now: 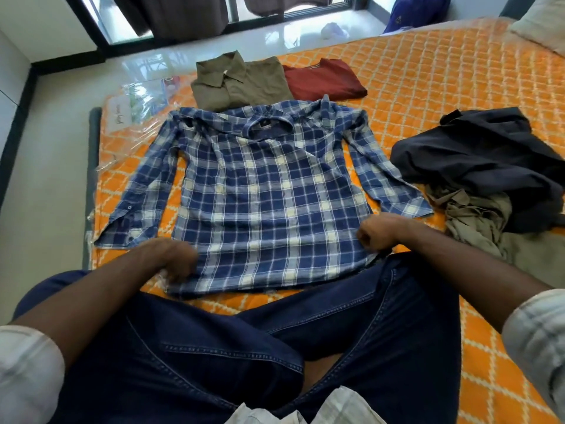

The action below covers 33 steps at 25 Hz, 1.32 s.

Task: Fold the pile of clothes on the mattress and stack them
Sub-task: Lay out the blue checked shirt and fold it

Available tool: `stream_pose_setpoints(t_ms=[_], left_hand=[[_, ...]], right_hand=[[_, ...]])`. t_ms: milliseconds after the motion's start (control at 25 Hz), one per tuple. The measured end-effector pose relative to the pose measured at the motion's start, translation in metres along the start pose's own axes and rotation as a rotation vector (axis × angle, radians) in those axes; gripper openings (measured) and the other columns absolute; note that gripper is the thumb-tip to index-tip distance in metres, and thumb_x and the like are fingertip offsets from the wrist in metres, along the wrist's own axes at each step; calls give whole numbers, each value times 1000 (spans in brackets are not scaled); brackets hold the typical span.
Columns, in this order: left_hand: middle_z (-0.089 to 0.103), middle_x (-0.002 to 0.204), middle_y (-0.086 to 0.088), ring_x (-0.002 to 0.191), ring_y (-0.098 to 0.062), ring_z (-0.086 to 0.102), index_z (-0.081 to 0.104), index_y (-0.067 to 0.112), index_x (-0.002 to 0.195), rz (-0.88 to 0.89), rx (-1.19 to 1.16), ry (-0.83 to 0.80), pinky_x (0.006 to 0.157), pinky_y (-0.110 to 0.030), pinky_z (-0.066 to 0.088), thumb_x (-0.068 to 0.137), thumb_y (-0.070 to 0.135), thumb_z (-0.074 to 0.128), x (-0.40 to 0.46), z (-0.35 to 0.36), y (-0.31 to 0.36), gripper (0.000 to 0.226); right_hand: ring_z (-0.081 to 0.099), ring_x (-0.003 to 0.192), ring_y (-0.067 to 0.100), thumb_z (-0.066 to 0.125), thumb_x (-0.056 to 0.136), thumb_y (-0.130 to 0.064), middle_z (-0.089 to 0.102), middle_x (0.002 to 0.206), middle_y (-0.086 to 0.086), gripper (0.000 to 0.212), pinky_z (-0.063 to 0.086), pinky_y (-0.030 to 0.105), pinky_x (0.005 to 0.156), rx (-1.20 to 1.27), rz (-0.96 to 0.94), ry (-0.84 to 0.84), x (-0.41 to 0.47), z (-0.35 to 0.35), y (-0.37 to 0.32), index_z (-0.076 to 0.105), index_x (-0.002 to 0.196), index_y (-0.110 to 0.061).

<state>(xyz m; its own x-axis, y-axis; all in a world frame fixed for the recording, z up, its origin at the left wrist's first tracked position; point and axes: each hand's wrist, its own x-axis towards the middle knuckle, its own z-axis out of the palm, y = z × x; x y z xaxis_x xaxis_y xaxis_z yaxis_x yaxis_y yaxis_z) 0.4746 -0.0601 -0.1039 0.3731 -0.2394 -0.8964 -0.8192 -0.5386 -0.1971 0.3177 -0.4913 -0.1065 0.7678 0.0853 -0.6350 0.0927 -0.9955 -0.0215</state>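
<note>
1. plaid shirt (269, 191) in blue and white lies spread flat on the orange quilted mattress (428, 87), collar toward the far edge, hem toward the person, both long sleeves angled out to the sides.
2. left hand (171, 258) rests at the shirt's near left hem corner, fingers curled down onto the fabric; it seems to pinch the cloth, though blur hides the exact grasp.
3. right hand (379, 232) sits at the near right hem corner, fingers curled in a fist on the edge of the shirt, gripping it.
4. olive shirt (241, 82), folded with its collar showing, lies near the far edge of the mattress, just beyond the plaid shirt's collar and touching it.
5. red garment (324, 79), also folded, lies right beside the olive shirt on its right, their edges touching.
6. dark clothes (483, 160) lie in a loose unfolded heap toward the right edge of the mattress, with a crumpled khaki garment (470, 215) partly under them on the near side; the plaid shirt's right cuff ends just beside this heap.
7. the person sits cross-legged on the near part of the mattress in dark blue jeans (244, 347), pale rolled sleeves on both arms.
8. clear plastic wrap (137, 102) covers the mattress's far left corner.
</note>
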Motion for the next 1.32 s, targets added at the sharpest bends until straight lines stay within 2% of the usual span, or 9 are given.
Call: stream_pose_setpoints(t_ms=[120,240,520,680,760,880,960,1160,1320], left_hand=[[58,109,2,90,-13,56,58,18,116,141,-32,569,74,-25,44,100,31,48,14,-25,18,23],[49,123,-1,103,-18,52,47,20,130,178,-65,897,85,-35,48,97,30,50,43,-50,26,34],[43,143,-7,131,-28,43,44,17,138,44,-405,1016,107,-53,38,95,29,56,109,-167,13,47],[45,137,-8,123,-29,48,45,15,136,-137,-486,1150,100,-51,41,95,31,55,159,-216,-33,45],[44,131,-9,110,-24,51,46,12,130,-181,-819,1285,94,-39,45,95,27,58,177,-236,-59,39],[38,131,-10,101,-17,46,44,10,126,-214,-1337,1340,89,-24,38,95,17,64,199,-265,-94,37],[41,129,-8,103,-19,49,46,15,128,-98,-1221,1239,92,-28,42,91,15,67,209,-271,-113,43],[70,97,-3,86,-20,68,66,18,101,31,-921,1104,76,-39,57,85,12,70,206,-281,-154,18],[66,97,-8,61,-11,69,60,11,102,141,-1480,1138,53,-31,59,96,12,63,178,-329,-188,7]], right_hand=[[60,93,18,60,89,-14,61,102,-4,16,49,33,75,105,-55,201,16,2,-26,67,99,-24],[60,92,14,54,89,-4,62,103,-6,28,50,32,80,293,-110,112,33,-15,-39,69,105,-22],[61,104,19,52,91,4,65,113,3,29,49,29,87,630,28,512,119,-87,7,68,111,-11],[54,104,15,54,93,0,58,118,5,29,47,28,94,757,27,702,201,-139,19,63,119,-8],[59,103,15,58,94,-7,62,117,3,30,49,29,89,999,139,780,242,-162,22,58,123,-11],[63,98,16,68,91,-32,64,114,0,44,53,32,82,1302,268,763,301,-190,30,48,128,-21],[64,97,16,73,87,-41,61,113,-4,53,56,36,80,1301,262,697,325,-201,39,46,131,-27],[57,60,8,74,90,-23,66,80,2,17,46,24,52,1409,221,498,334,-232,49,71,103,-11],[62,53,11,63,96,-14,67,81,6,17,55,25,54,1718,112,473,330,-282,64,70,106,-3]])
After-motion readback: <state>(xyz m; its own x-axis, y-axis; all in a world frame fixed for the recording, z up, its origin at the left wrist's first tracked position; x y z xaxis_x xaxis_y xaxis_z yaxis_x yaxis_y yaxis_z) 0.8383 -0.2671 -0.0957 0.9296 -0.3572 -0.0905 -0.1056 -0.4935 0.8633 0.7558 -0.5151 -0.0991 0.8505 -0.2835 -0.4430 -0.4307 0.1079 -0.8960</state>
